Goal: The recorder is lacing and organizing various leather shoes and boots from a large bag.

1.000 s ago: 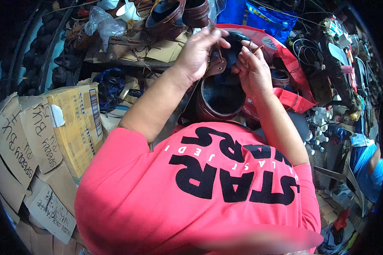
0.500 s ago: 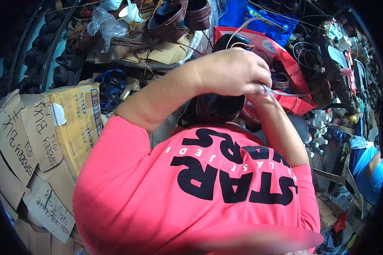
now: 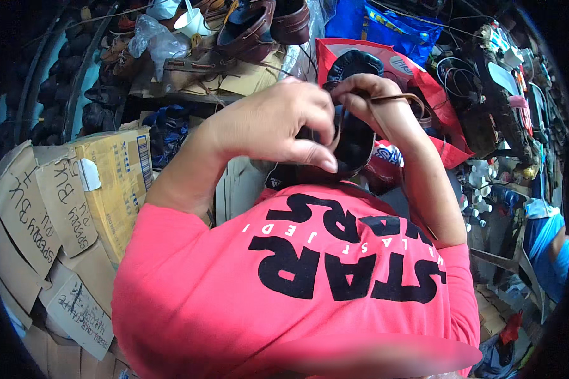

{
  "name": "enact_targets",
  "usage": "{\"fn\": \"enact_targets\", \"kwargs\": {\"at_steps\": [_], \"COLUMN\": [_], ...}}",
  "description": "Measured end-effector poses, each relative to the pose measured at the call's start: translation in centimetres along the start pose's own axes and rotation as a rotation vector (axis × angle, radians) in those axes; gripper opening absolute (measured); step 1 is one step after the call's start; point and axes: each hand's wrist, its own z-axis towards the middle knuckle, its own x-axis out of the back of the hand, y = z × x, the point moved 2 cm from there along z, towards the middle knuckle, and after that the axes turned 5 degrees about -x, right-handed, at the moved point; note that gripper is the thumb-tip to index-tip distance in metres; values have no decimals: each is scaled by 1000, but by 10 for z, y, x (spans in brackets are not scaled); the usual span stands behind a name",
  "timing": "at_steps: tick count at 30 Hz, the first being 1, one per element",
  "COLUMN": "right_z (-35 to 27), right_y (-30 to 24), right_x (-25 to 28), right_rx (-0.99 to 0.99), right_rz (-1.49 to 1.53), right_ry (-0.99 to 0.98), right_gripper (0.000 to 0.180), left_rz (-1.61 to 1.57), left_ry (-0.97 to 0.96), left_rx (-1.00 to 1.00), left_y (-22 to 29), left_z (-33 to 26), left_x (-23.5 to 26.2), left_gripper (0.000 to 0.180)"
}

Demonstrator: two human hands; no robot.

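A dark leather shoe (image 3: 354, 136) is held up in front of the person's chest, just above the pink T-shirt (image 3: 297, 284). The left hand (image 3: 278, 126) is curled around the shoe's near side, thumb pressed on its rim. The right hand (image 3: 376, 101) pinches a thin brown lace (image 3: 398, 98) at the shoe's top, fingers closed. Behind the shoe lies a red bag (image 3: 436, 107); left of it stand cardboard boxes (image 3: 76, 196); above it, brown shoes (image 3: 259, 28) sit on a shelf.
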Motion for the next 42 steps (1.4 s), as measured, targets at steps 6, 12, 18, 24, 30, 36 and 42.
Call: {"fn": "enact_targets", "kwargs": {"at_steps": [6,12,18,24,30,36,42], "right_z": [-2,-10,2,1,-22,-52,-101], "right_y": [-5,-1,-3,-2,0,28,112], "right_x": [-12,3,1,7,13,22,61], "right_rx": [439,596,821,671,409,168,-267], "right_rz": [-534,-1007,-892,-583,-123,-452,-52], "right_ry": [122,336,419,321,401,377,362], "right_gripper": [20,14,14,17,19,27,34], "left_rz": [-600,-762,-318,-45,-465,399,933], "left_ry": [354,139,15,202,686,627,404], "left_rx": [234,380,232,357,342,406,398], "left_y": [-97,-115,-106,-95,-111,-125,-139], "left_z": [27,41,50,34,3,-35,-108], "left_x": [-20,-32,-26,-15,2,17,24], "left_gripper": [30,22,42,20,13,41,34]}}
